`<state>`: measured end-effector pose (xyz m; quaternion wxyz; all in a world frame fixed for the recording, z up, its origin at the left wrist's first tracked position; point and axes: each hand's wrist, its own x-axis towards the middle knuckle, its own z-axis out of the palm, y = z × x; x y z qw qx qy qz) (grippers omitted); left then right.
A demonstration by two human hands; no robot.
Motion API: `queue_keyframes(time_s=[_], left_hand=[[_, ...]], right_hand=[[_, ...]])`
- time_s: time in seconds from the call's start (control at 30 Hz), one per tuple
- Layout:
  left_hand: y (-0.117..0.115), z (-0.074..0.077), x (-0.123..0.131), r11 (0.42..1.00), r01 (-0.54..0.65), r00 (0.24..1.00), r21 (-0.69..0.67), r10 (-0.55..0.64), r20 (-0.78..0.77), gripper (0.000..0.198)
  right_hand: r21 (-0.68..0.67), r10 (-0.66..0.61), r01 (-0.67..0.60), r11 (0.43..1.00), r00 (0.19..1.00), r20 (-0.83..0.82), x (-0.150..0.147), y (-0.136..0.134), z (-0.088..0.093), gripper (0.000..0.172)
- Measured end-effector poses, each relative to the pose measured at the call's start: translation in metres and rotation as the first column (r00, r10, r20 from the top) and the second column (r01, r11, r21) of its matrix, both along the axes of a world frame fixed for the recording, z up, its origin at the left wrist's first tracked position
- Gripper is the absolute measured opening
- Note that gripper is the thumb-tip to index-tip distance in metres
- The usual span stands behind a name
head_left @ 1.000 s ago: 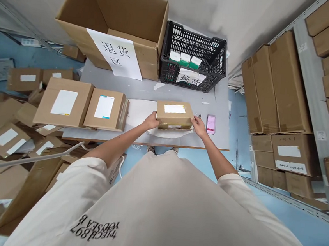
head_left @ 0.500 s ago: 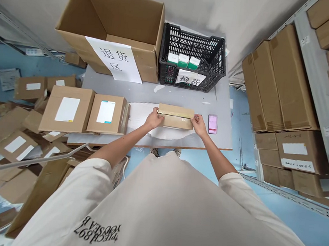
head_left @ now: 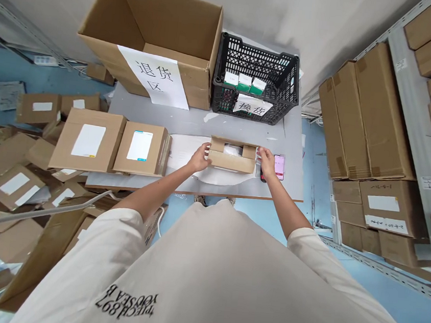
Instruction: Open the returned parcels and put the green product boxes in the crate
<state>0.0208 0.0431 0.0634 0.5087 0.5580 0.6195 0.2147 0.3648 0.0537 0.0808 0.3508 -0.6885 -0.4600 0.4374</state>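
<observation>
A small cardboard box lies lengthwise on the table in front of me. Its long top flaps stand apart, and something white shows inside between the short end flaps. My left hand grips the box's left end, thumb and fingers curled on its edge. At the opposite end, the fingers of my right hand are bent against the right edge. A small red-and-black object peeks out below my right hand; its kind is unclear. Just right of that hand lies a phone with a pink screen.
Two labelled cartons stand at the table's left. Behind are a large open carton and a black crate holding small white-and-green boxes. Boxes are heaped on the floor at left; a loaded shelf rises at right.
The small box's top has come open, so its white content now shows. My right hand has moved slightly right, and the red-and-black object has come into sight.
</observation>
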Motion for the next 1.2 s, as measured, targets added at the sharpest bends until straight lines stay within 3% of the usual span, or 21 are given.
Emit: queue_keyframes(time_s=[0.17, 0.33, 0.47, 0.6, 0.63, 0.77, 0.9, 1.03, 1.2], left_hand=[[-0.002, -0.002, -0.004, 0.995, 0.074, 0.991, 0.060, -0.067, -0.112, 0.061], [-0.006, 0.009, -0.003, 0.981, 0.124, 0.981, 0.150, -0.098, -0.169, 0.049], [-0.002, 0.023, 0.000, 0.941, 0.143, 0.968, 0.306, -0.069, -0.241, 0.013], [0.008, 0.034, 0.001, 0.906, 0.344, 0.919, 0.245, -0.273, -0.283, 0.012], [0.011, 0.036, 0.002, 0.885, 0.408, 0.893, 0.223, -0.336, -0.301, 0.013], [0.018, 0.039, 0.014, 0.764, 0.618, 0.755, 0.184, -0.512, -0.409, 0.066], [0.022, 0.036, 0.035, 0.646, 0.743, 0.638, 0.175, -0.605, -0.477, 0.086], [0.021, 0.041, 0.041, 0.630, 0.762, 0.581, 0.150, -0.562, -0.589, 0.097], [0.009, 0.063, 0.023, 0.640, 0.747, 0.558, 0.177, -0.461, -0.690, 0.107]], right_hand=[[0.123, 0.198, -0.219, 0.968, 0.966, 0.164, -0.003, 0.032, 0.006, 0.073], [-0.027, 0.374, -0.384, 0.923, 0.878, 0.300, -0.003, 0.055, -0.006, 0.070], [-0.077, 0.456, -0.456, 0.887, 0.833, 0.313, -0.001, 0.060, -0.015, 0.065], [-0.102, 0.499, -0.499, 0.861, 0.785, 0.367, -0.003, 0.060, -0.021, 0.070], [-0.105, 0.507, -0.507, 0.855, 0.776, 0.375, -0.005, 0.059, -0.023, 0.073], [-0.121, 0.522, -0.521, 0.845, 0.753, 0.401, -0.011, 0.054, -0.028, 0.085], [-0.191, 0.540, -0.514, 0.836, 0.713, 0.446, -0.016, 0.048, -0.028, 0.096], [-0.222, 0.555, -0.516, 0.827, 0.687, 0.470, -0.020, 0.043, -0.022, 0.100], [-0.259, 0.566, -0.512, 0.819, 0.646, 0.513, -0.029, 0.042, -0.013, 0.100]])
